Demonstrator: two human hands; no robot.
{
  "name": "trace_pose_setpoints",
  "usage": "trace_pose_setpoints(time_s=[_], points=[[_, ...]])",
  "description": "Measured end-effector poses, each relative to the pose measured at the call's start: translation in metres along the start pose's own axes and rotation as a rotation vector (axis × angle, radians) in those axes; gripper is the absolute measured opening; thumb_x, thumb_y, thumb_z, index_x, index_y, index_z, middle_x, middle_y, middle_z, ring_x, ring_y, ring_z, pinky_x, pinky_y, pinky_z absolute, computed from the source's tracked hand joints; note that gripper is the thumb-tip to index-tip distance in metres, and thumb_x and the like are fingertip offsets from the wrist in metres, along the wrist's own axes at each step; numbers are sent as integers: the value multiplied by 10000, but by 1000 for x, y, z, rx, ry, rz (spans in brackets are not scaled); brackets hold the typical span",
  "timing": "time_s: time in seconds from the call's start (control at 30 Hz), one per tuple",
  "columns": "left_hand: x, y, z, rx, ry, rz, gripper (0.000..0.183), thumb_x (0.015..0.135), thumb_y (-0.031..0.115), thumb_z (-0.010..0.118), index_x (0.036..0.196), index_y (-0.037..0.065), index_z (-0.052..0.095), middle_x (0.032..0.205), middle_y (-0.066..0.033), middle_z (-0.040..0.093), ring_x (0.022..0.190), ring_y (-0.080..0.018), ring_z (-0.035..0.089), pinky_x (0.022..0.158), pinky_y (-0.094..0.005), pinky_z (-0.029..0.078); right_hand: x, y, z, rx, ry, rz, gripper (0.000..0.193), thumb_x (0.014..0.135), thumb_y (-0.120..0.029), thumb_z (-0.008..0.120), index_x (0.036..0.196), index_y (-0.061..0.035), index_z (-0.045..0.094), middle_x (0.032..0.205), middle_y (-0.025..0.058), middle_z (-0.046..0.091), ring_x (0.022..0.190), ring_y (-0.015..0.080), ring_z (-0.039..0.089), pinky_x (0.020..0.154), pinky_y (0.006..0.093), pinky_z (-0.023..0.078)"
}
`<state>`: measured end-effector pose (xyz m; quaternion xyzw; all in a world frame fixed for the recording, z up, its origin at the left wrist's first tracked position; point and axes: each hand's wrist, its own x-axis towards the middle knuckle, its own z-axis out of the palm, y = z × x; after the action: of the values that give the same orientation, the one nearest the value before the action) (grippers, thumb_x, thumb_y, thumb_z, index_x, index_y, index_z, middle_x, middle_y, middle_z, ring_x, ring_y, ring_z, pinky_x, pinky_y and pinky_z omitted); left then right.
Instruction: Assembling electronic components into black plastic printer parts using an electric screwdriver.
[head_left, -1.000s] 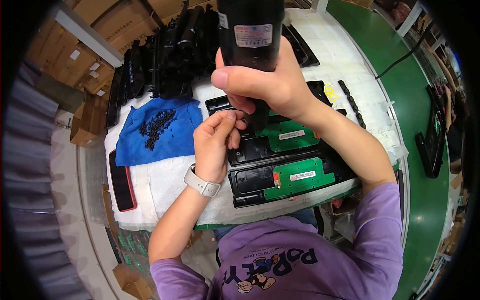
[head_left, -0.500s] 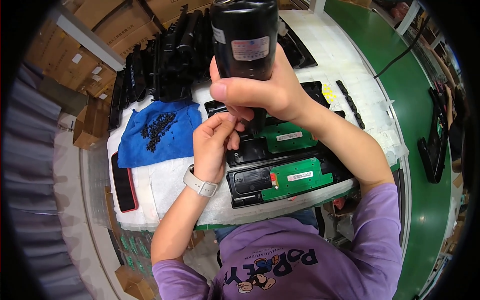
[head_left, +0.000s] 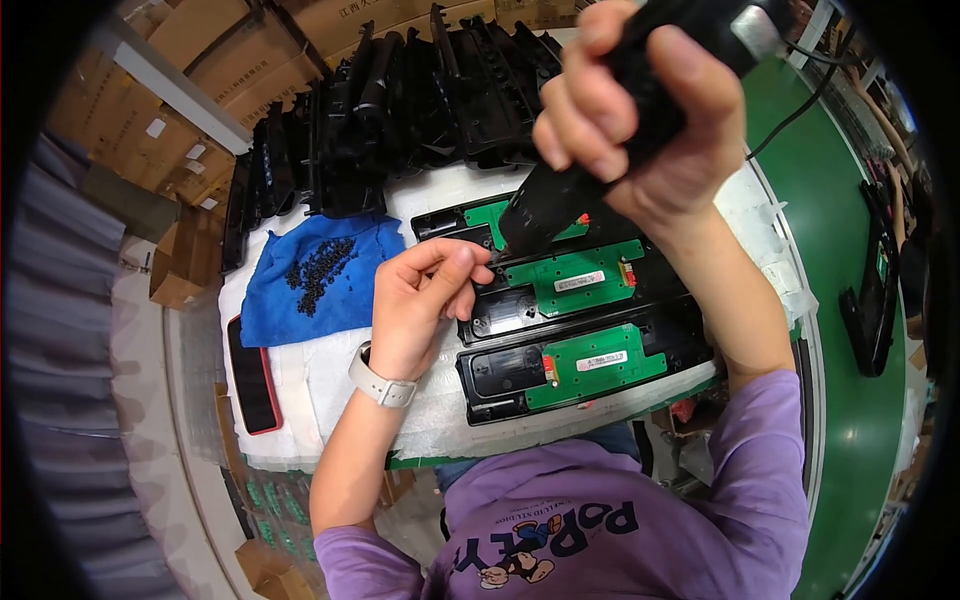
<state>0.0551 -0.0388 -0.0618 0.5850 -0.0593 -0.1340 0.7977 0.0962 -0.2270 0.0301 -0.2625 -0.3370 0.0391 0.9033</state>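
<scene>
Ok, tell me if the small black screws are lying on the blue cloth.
Yes, the small black screws lie heaped on the blue cloth.

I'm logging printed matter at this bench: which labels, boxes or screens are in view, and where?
White label: small rectangle on the middle green board.
White label: same kind, nearest board.
Cardboard boxes: brown, stacked far left, with white stickers.
Phone: dark screen, red edge, left of the cloth.

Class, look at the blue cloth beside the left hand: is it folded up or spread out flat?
Spread out. The blue cloth lies opened on the white mat, with a pile of small black screws on top.
</scene>
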Motion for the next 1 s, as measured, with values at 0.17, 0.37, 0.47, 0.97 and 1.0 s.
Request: trace_pose_setpoints(time_s=[0.17,0.37,0.47,0.97,1.0], points=[[-3,0,0,74,-40,36,139,841,63,611,947,-25,628,795,-85,646,527,-43,471,492,-157,360,-3,0,14,427,194,-46,306,838,-315,525,945,-29,536,564,73,503,418,183,471,491,355,443],[-2,-1,-2,68,-64,26,136,808,24,640,934,-27,638,793,-78,653,549,-38,491,505,-155,386,-4,-8,-12,-230,-146,-36,355,887,-372,415,1000,-45,494,600,-6,444,429,96,399,539,295,421],[-3,-2,-5,159,-71,6,135,801,9,639,929,-30,621,834,-120,648,548,-61,495,511,-166,404,-5,-6,-10,-222,-158,-35,354,890,-366,407,1004,-43,497,599,-4,443,430,97,403,538,295,422],[-4,0,2,-109,-151,-98,235,896,190,557,876,-30,640,764,-106,646,511,-51,468,467,-169,352,-13,-9,-4,-184,129,26,307,875,-338,442,952,-51,520,590,-16,437,443,97,407,535,292,403],[-3,-1,2,-19,-69,-52,242,898,195,554,871,-30,639,747,-93,639,505,-48,452,468,-168,342,-13,-12,-6,-191,134,28,307,875,-338,442,952,-51,520,590,-16,437,443,97,407,535,292,403]])
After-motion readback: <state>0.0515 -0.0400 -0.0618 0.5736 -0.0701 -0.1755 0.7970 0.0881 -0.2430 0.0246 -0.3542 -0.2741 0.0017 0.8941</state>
